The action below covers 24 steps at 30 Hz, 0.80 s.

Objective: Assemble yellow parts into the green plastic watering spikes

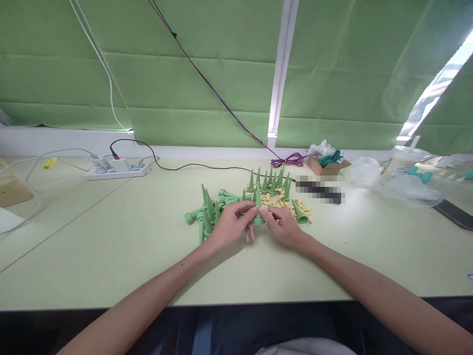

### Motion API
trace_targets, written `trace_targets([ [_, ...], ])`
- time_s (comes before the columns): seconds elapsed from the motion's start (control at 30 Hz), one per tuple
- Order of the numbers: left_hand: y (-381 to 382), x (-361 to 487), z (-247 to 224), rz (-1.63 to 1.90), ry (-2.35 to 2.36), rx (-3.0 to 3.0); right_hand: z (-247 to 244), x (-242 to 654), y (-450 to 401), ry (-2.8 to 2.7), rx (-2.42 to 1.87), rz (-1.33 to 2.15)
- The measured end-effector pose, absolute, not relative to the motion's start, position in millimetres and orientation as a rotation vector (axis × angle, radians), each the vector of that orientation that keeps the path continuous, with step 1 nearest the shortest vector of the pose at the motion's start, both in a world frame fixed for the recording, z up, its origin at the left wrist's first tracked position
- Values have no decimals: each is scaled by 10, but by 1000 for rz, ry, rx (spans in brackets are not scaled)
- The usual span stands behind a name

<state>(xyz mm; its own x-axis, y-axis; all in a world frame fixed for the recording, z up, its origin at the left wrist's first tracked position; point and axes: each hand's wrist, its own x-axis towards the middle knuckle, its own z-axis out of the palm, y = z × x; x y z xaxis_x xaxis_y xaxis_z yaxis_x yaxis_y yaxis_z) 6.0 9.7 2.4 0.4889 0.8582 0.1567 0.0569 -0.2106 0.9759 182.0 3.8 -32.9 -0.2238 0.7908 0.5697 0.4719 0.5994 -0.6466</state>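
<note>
Between my two hands a green plastic cone-shaped spike [258, 196] stands upright, its wide collar down and its tip up. My left hand [235, 223] pinches the spike from the left with thumb and fingers. From the right, the thumb and curled fingers of my right hand [284, 225] press on its base. Whether a small part sits in those fingers is hidden. Left of my hands lies a heap of similar green spikes [208, 212], some standing and some on their sides. Beyond them stand several more spikes [273, 183] among small yellow plastic pieces [286, 201].
One spike [300, 212] lies tilted right of my right hand. Farther back are a pixelated dark object [320, 191], a cardboard box [327, 166], coiled cable [290, 160], a plastic cup [399, 162] and a phone [455, 214]. A power strip [118, 171] lies at the back left.
</note>
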Motion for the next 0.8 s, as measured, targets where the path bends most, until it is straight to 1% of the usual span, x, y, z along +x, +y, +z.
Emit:
trace_targets([
  [0.13, 99, 54, 29, 871, 817, 1656, -358, 1815, 31, -1901, -1031, 401],
  [0.8, 111, 27, -25, 745, 865, 1657, -393, 1752, -36, -2104, -1058, 88],
])
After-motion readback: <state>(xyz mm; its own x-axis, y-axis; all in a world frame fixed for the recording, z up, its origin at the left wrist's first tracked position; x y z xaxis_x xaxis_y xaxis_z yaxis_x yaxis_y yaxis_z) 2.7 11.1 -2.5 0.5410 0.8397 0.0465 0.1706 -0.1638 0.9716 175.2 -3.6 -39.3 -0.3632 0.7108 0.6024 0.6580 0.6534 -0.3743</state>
